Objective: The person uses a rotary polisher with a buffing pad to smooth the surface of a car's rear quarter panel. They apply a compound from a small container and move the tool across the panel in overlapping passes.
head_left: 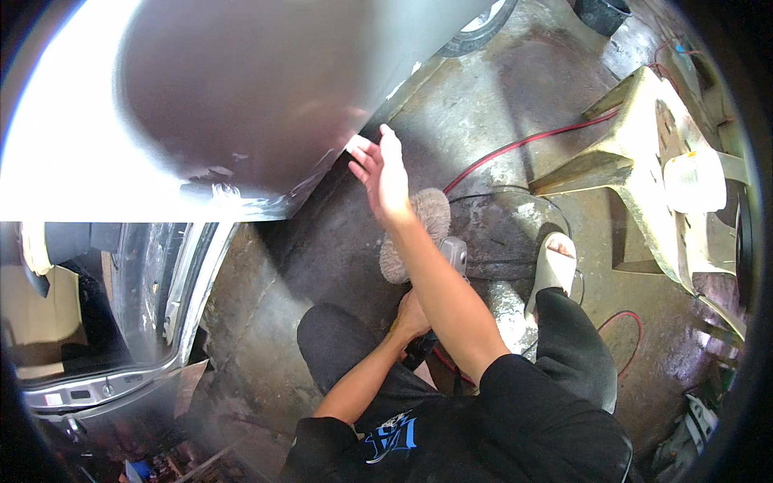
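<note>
Black bucket (602, 16), pale plastic seat (644, 153)

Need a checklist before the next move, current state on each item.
1. Bare left hand on the handheld polisher with grey housing: ok.
2. Round, fluffy beige pad off the glossy silver-grey car panel: ok, floor shows between them.
3. Bare right hand off the panel's edge: cannot tell, fingertips are right by it in this view.
4. Pad stopped: cannot tell from a still.
5. Thin black cable well away from the cream open-toed sandal: not ok, it loops close by.
6. Round white plastic tub on the pale plastic stool: ok.
</note>
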A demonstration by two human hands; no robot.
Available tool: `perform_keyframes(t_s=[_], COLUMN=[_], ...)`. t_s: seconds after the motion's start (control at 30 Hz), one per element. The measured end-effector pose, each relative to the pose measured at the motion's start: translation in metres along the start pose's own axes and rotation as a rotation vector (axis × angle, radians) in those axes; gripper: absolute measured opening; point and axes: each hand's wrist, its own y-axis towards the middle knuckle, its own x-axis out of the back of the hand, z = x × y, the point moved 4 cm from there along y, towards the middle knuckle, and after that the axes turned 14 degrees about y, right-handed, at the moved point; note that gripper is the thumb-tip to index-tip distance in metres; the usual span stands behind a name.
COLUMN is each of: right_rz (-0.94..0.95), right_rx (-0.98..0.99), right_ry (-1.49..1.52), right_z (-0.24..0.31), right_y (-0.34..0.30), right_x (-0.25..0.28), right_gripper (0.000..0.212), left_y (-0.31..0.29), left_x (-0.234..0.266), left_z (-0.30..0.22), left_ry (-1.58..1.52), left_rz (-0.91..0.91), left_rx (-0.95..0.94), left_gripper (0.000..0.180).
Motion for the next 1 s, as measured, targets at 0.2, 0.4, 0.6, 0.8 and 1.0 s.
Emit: perform_keyframes(t_s=[0.2, 0.4, 0.6, 0.8, 1.0], right_rz=[-0.092, 0.015, -0.071, -0.084, 0.008], right_rx=[0.048, -0.046, 0.091, 0.264, 0.168], right_ry=[0.008, 0.058, 0.045, 0.063, 0.003], right_z=[-0.009, 0.015, 0.078, 0.149, 0.176], right_y=[-0.014, -0.009, 0.038, 0.083, 0.117], right_x=[0.007, -0.006, -0.018, -0.007, -0.012], right_gripper=[0.067, 0.071, 0.064, 0.061, 0.063], left_y=[-0.012, -0.009, 0.001, 0.001, 0.013], left_x=[-0.042, -0.013, 0.006, 0.017, 0.014], left_z=[0.075, 0.019, -0.026, -0.045, -0.053], left_ry=[-0.436, -0.041, -0.062, -0.076, -0.188], left_rz=[-0.084, -0.104, -0.085, -0.157, -0.289], left_rx=[-0.141, -0.127, 0.155, 0.128, 0.104], left_gripper=[0.074, 0.061, 0.097, 0.115, 0.113])
